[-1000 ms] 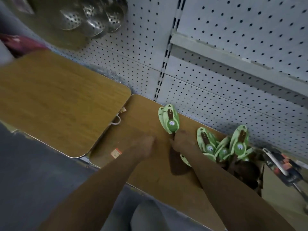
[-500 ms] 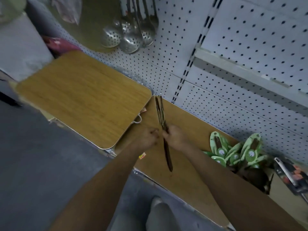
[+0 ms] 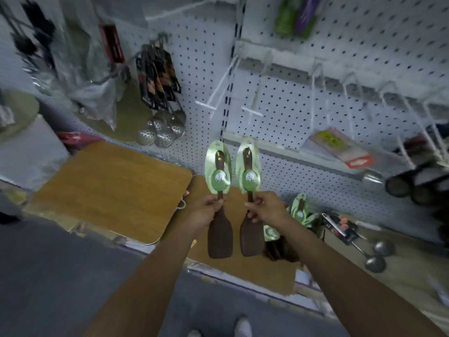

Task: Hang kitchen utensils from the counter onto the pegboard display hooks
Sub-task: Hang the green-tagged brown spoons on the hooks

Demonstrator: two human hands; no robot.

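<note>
I hold two dark wooden spatulas with green card labels upright in front of the pegboard (image 3: 303, 110). My left hand (image 3: 206, 210) grips the handle of the left spatula (image 3: 220, 233). My right hand (image 3: 266, 207) grips the handle of the right spatula (image 3: 251, 235). Both blades point down and the green labels point up. White empty hooks (image 3: 218, 88) stick out of the pegboard just above the labels. More green-labelled spatulas (image 3: 301, 212) lie in a pile on the wooden counter (image 3: 243, 268) to the right of my right hand.
Metal skimmers (image 3: 160, 127) and black-carded utensils (image 3: 158, 79) hang at upper left. A wooden board (image 3: 109, 188) lies to the left. Two metal ladles (image 3: 374, 256) and carded tools lie at right on the counter. Black strainers (image 3: 408, 186) hang at far right.
Both hands rose from the counter, splitting the held spatulas so each hand carries one, turned face-on. The view tilted up to show the hooks.
</note>
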